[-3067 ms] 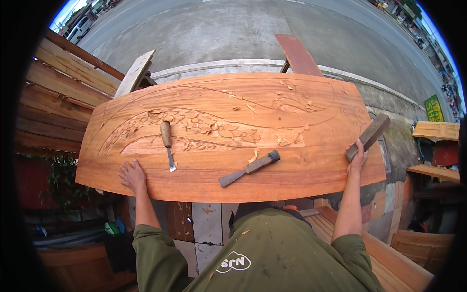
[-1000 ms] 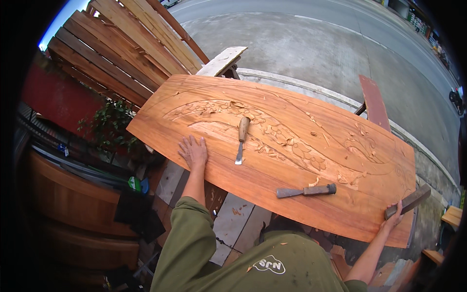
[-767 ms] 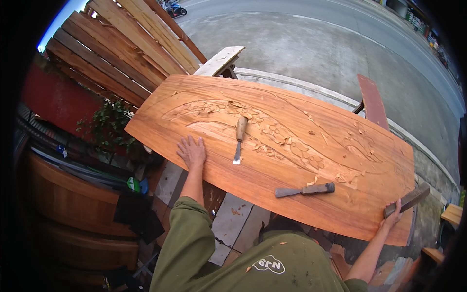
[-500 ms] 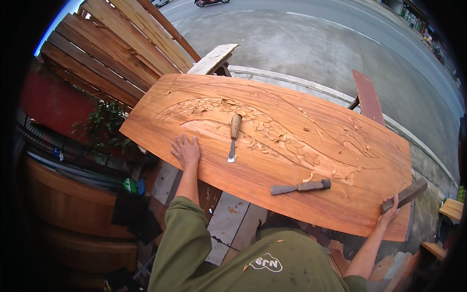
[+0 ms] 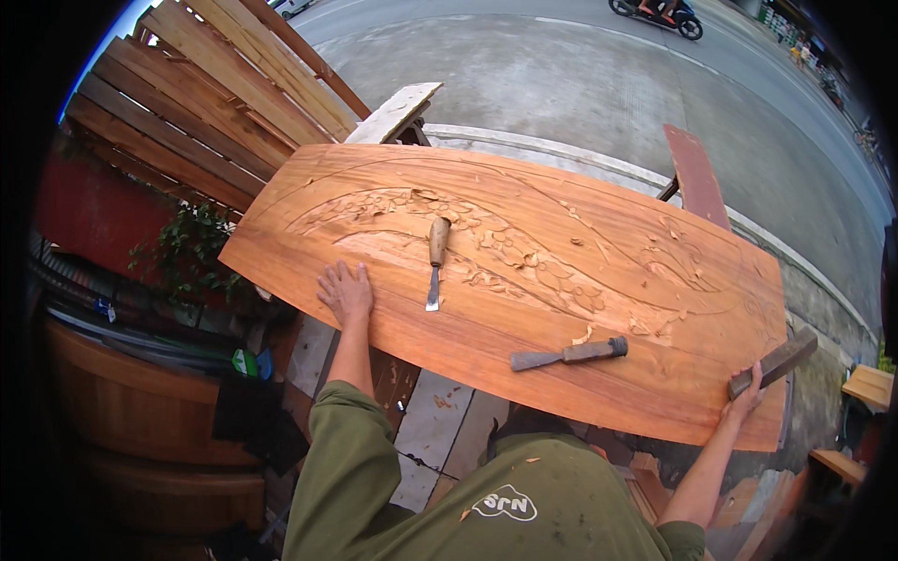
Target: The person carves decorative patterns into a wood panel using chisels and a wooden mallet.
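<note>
A broad reddish-brown wooden panel (image 5: 402,323) lies in front of me, carved with a curving band of flowers and leaves. My left hand (image 5: 346,294) rests flat on its near left edge, fingers spread. At the panel's right end, my right hand (image 5: 746,393) is closed around a dark rectangular wooden block (image 5: 786,357), which reaches out over the edge. A wooden-handled chisel (image 5: 439,241) lies on the carving near the middle, its blade toward me. Closer to my body is a second chisel (image 5: 571,353) with a dark handle, its blade pointing left.
Wood shavings (image 5: 582,334) are scattered over the panel. Long planks (image 5: 196,84) lean at the far left beside a leafy plant (image 5: 187,248). Support boards stick out beyond the far edge, one pale (image 5: 393,112) and one reddish (image 5: 694,178). A motorbike (image 5: 659,17) is on the road behind.
The whole view has shifted slightly, so panel, chisels and hands appear a little farther left. The motorbike has moved right along the road. Both hands keep their places on the panel and block.
</note>
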`<state>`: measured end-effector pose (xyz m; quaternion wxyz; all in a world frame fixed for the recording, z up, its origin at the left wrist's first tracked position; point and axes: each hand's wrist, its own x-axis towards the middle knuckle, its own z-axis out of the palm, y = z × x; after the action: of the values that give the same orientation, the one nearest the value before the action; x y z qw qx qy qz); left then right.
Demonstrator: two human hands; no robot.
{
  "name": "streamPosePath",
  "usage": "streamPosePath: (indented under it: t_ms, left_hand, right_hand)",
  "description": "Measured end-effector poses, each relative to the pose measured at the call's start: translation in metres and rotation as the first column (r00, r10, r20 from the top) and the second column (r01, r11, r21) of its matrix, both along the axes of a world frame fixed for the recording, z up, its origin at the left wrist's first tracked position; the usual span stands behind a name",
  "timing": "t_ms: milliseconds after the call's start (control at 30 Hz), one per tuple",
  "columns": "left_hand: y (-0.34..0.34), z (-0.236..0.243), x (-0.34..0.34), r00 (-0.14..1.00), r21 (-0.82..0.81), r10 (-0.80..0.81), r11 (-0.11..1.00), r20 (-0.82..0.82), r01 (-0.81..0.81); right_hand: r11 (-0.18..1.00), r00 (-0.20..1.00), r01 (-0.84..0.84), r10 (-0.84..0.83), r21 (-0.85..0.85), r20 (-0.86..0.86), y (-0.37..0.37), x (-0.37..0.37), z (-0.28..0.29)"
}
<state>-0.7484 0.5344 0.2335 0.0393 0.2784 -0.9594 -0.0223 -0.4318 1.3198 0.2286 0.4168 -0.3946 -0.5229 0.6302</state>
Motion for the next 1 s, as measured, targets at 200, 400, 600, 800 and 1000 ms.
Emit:
streamPosePath:
  t_ms: [200, 400, 600, 800, 1000]
  left_hand:
    - [0.000, -0.004, -0.003, 0.999, 0.016, -0.026, 1.000, 0.020, 0.026]
    - [-0.009, -0.009, -0.004, 1.000, -0.021, -0.007, 1.000, 0.014, 0.007]
    - [-0.012, -0.016, -0.007, 1.000, -0.041, -0.005, 0.999, 0.027, 0.006]
    - [-0.018, -0.020, -0.011, 0.999, -0.075, -0.005, 0.997, 0.036, 0.008]
    - [-0.020, -0.023, -0.013, 0.998, -0.104, -0.007, 0.995, 0.057, 0.012]
  right_hand:
    - [1.000, 0.999, 0.015, -0.016, 0.009, 0.034, -0.001, 0.001, 0.005]
    - [0.999, 0.999, 0.041, -0.041, 0.003, 0.017, -0.015, -0.007, 0.015]
    - [0.999, 0.999, 0.033, -0.033, 0.027, 0.004, -0.011, -0.005, 0.014]
    - [0.999, 0.999, 0.030, -0.030, 0.017, -0.010, -0.015, -0.006, 0.019]
    - [0.999, 1.000, 0.026, -0.025, 0.027, -0.005, -0.015, -0.005, 0.019]
